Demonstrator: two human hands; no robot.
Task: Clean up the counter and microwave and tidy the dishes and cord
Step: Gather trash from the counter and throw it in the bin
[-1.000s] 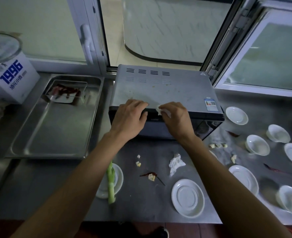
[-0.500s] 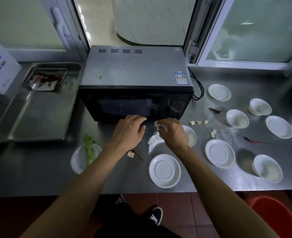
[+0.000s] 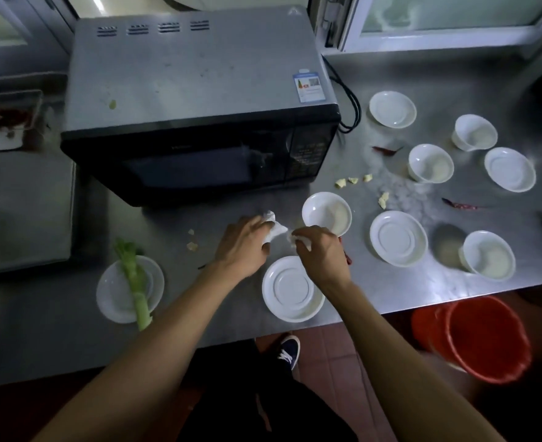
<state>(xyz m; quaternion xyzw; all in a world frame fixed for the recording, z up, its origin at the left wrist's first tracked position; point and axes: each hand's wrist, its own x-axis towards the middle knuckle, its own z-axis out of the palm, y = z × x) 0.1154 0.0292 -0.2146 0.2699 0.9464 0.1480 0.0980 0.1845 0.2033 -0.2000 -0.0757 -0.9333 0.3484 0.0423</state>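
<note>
My left hand [image 3: 244, 244] grips a crumpled tissue [image 3: 274, 229] on the bench [image 3: 374, 295]. My right hand [image 3: 319, 250] pinches a second white wad [image 3: 296, 240] beside it, just before the microwave [image 3: 199, 106].

Five saucers [image 3: 398, 238], four bowls [image 3: 327, 213], two tissues [image 3: 272, 226], one microwave [image 3: 196, 100], one bucket [image 3: 483, 338].

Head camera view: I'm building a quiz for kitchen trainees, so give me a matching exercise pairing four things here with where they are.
Things:
1. green stalk
2. red bucket
3. black cord
4. crumpled tissue

Places:
A. on the floor below the counter edge
B. gripped by the left hand
C. lying across a white plate
D. on the counter to the right of the microwave

Pairs: 1-C, 2-A, 3-D, 4-B
</note>
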